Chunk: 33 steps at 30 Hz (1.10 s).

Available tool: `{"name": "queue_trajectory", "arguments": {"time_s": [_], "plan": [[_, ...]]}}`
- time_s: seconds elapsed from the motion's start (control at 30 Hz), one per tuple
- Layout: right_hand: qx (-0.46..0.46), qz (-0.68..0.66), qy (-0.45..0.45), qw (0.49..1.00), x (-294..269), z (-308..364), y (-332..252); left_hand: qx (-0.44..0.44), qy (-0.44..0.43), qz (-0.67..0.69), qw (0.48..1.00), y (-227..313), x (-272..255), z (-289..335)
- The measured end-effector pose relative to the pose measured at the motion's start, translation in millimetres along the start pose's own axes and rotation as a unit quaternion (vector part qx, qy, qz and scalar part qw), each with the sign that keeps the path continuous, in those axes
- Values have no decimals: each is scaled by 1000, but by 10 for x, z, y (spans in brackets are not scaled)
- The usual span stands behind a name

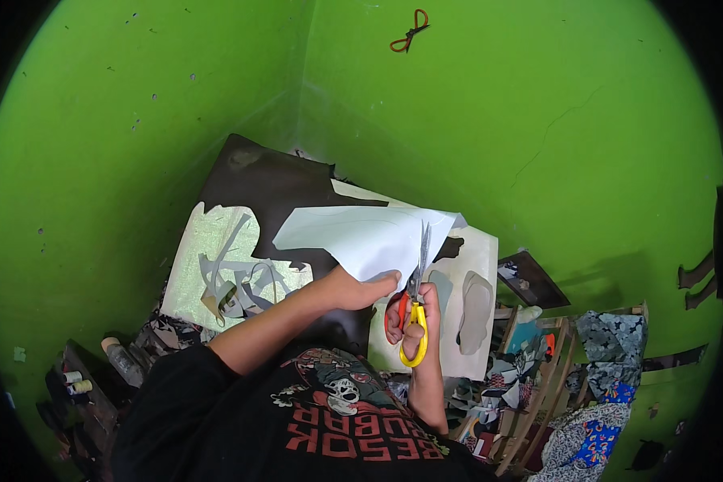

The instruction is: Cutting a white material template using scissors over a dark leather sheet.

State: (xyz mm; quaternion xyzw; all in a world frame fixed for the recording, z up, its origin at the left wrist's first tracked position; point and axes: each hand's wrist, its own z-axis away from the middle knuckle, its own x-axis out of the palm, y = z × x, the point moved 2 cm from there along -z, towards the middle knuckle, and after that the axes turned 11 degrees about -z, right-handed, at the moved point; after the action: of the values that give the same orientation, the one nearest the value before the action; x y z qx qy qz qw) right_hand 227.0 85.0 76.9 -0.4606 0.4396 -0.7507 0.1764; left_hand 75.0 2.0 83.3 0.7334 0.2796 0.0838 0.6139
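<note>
Fabric scraps lay heaped in a slatted wooden rack at right in the head view. Grey strips lay on a pale sheet beside a dark sheet, below green walls. The left hand gripped a white sheet's near edge; the right hand was curled through yellow-and-red-handled scissors, blades at that sheet.
</note>
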Motion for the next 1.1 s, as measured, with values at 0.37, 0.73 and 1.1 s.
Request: {"name": "queue_trajectory", "arguments": {"time_s": [0.37,0.73,1.1], "plan": [[-26,56,-38,997,27,18,109,-48,122,90,987,-84,2,7],[-69,162,-72,982,-96,-4,4,-97,19,124,987,-60,-144,-55],[-71,80,-49,993,-26,0,186,-122,-12,194,973,-82,-145,-78]]}}
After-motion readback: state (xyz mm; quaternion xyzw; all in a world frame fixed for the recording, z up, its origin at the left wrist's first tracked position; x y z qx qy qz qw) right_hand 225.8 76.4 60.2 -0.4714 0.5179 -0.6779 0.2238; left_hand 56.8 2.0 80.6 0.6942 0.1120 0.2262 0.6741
